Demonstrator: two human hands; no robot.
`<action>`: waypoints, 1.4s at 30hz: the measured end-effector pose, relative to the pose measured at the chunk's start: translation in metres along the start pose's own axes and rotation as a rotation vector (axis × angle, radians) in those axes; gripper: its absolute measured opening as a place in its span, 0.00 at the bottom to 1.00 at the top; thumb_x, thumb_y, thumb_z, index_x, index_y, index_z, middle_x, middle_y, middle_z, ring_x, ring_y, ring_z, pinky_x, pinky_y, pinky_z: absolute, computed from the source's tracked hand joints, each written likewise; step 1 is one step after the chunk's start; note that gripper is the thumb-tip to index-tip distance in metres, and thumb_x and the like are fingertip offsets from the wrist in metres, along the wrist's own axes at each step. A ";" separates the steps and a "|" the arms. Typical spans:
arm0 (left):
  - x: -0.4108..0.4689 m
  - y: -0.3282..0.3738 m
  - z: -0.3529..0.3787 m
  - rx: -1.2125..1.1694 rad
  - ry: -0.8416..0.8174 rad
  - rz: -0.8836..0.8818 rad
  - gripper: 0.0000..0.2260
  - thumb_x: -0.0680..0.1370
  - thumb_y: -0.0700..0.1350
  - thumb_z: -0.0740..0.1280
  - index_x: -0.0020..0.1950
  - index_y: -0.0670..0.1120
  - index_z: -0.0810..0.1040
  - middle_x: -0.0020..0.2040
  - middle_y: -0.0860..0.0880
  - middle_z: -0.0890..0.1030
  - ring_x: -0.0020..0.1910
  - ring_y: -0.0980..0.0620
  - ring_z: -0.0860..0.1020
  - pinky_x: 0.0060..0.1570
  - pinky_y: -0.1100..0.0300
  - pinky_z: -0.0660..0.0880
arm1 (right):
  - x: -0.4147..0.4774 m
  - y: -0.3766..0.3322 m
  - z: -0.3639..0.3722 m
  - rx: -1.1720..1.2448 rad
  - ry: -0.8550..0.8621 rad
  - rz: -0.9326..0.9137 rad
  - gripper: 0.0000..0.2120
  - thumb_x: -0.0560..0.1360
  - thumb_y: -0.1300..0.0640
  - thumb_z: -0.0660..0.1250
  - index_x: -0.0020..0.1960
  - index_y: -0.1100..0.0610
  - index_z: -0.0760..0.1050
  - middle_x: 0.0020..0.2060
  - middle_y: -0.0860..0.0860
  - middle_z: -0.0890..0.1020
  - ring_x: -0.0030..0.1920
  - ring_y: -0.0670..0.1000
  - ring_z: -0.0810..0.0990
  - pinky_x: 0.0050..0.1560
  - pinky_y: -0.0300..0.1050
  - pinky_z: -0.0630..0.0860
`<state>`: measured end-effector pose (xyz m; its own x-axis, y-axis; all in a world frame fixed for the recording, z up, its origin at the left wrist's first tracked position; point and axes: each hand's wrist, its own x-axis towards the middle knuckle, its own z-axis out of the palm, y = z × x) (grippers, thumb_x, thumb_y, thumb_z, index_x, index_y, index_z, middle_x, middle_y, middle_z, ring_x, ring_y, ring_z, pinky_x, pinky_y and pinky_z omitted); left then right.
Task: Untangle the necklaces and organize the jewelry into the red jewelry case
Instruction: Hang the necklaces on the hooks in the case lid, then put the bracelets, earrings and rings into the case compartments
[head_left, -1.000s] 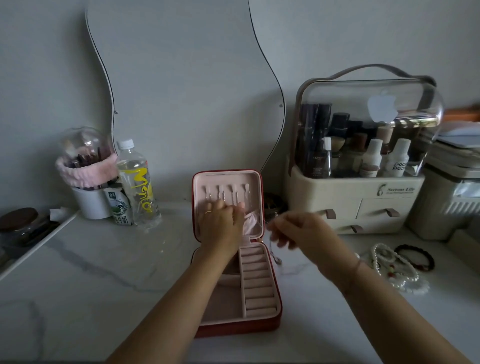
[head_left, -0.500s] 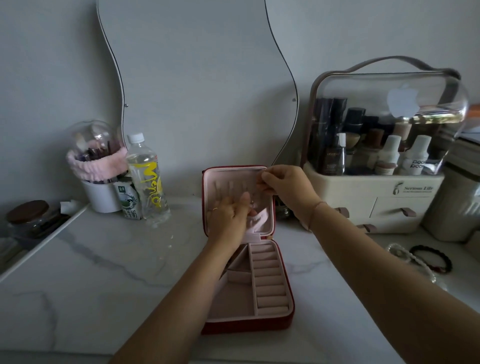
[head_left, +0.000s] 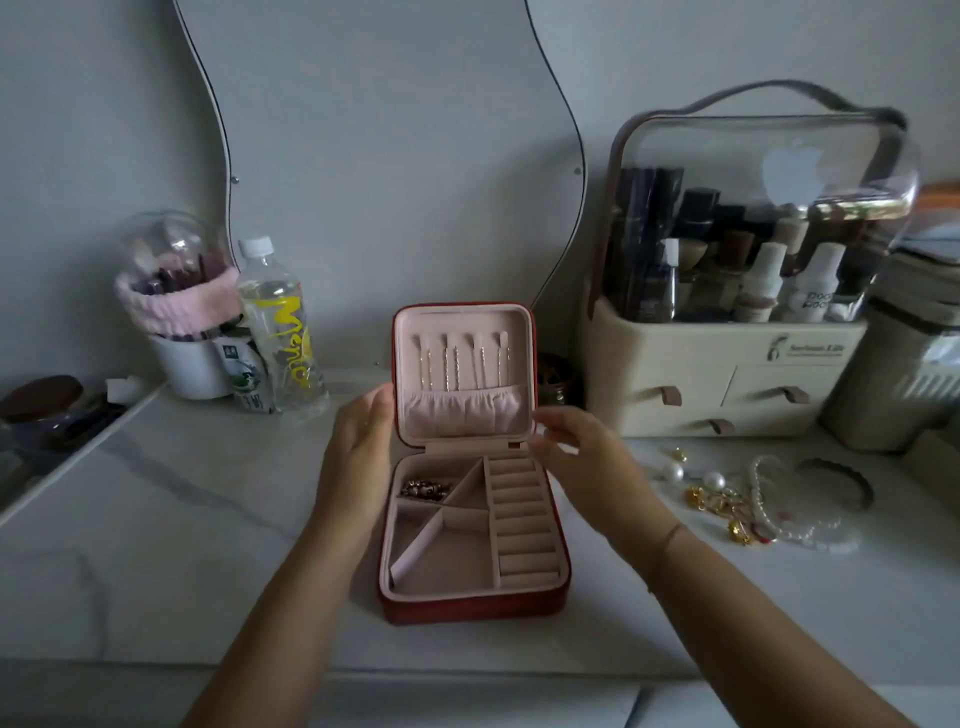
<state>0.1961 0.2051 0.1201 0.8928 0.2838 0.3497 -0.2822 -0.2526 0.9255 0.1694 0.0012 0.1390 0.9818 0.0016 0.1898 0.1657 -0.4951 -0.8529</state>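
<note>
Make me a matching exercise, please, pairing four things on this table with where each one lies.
Things: 1 chains; 2 beaded piece; 3 pearl bracelets; 4 water bottle.
Places: a on the table right of the red jewelry case; b hanging inside the case's upright lid; c standing left of the case; d in the case's back-left compartment.
Pairs: 1-b; 2-d; 3-a; 4-c.

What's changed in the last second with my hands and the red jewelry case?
Left hand came off the hooks and pocket in the lid to its left edge. Right hand, which had reached the lid's top, dropped to its right edge, holding nothing visible. Chains now hang uncovered. The case stays open; loose jewelry remains beside it.
</note>
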 end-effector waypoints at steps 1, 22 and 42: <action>-0.010 -0.009 -0.005 -0.014 -0.018 -0.089 0.14 0.81 0.54 0.60 0.62 0.50 0.77 0.60 0.55 0.74 0.59 0.61 0.71 0.63 0.64 0.64 | -0.014 0.005 0.004 0.028 -0.041 0.008 0.14 0.78 0.56 0.63 0.63 0.49 0.72 0.55 0.43 0.75 0.57 0.40 0.74 0.53 0.32 0.69; -0.094 0.004 0.051 -0.172 -0.273 -0.287 0.24 0.71 0.68 0.58 0.64 0.64 0.73 0.63 0.59 0.77 0.64 0.53 0.74 0.66 0.44 0.69 | -0.081 0.047 -0.041 0.139 -0.001 0.040 0.19 0.78 0.63 0.59 0.65 0.48 0.71 0.58 0.47 0.78 0.56 0.44 0.77 0.57 0.37 0.73; -0.105 0.013 0.053 -0.070 -0.067 -0.221 0.18 0.82 0.51 0.57 0.72 0.50 0.69 0.68 0.56 0.72 0.62 0.63 0.69 0.50 0.78 0.62 | -0.024 0.129 -0.182 -0.517 0.307 0.338 0.09 0.72 0.56 0.71 0.40 0.63 0.83 0.36 0.56 0.84 0.38 0.55 0.80 0.39 0.49 0.77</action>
<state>0.1170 0.1230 0.0879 0.9562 0.2623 0.1297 -0.0994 -0.1256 0.9871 0.1501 -0.2205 0.1127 0.8885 -0.4343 0.1480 -0.2857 -0.7762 -0.5621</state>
